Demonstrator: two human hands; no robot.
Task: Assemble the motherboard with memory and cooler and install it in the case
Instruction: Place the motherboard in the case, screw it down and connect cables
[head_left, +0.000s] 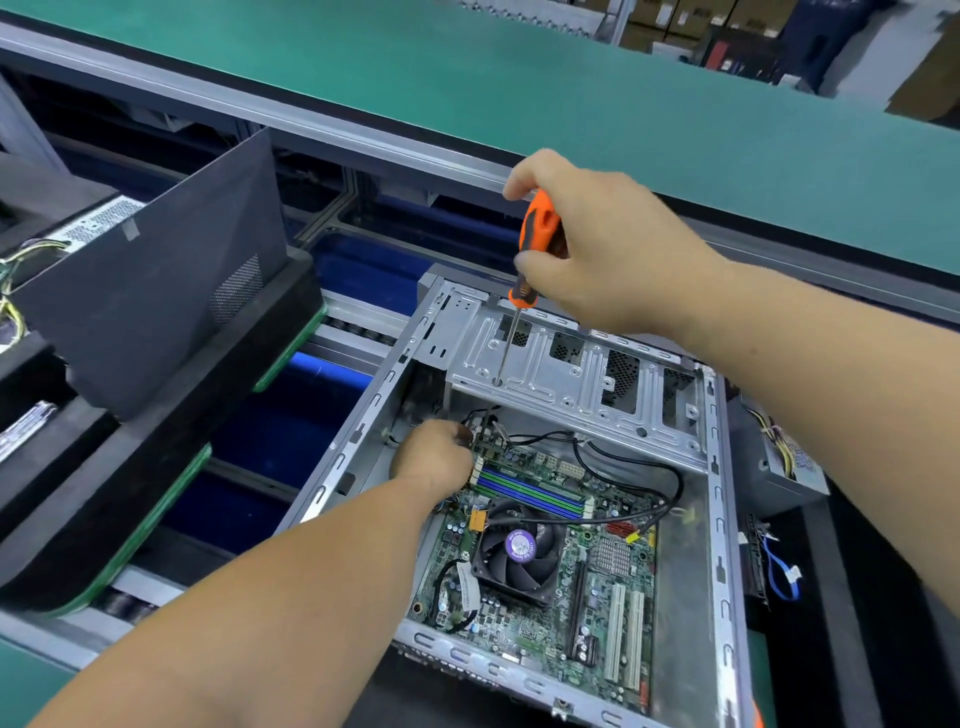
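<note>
The open metal case (719, 519) lies on its side, and the motherboard (545, 566) sits flat on its floor. On the board, the black cooler (511, 558) with its fan and purple centre label stands near the middle, and the blue and green memory slots (530, 491) run just beyond it, toward the case's drive cage (566, 364).

The right hand (597, 244) is above the drive cage, its fingers (535, 260) wrapped closed around the orange-and-black handle of a screwdriver (535, 244). The shaft points down, and the tip meets a hole in the cage's top plate.

The left hand (434, 454) reaches inside the case at the board's far left corner, under the cage edge. Its fingers are curled down among the black cables (628, 462); whether they grip anything cannot be told.

Left of the case, a dark panel (156, 291) leans on black foam trays.
</note>
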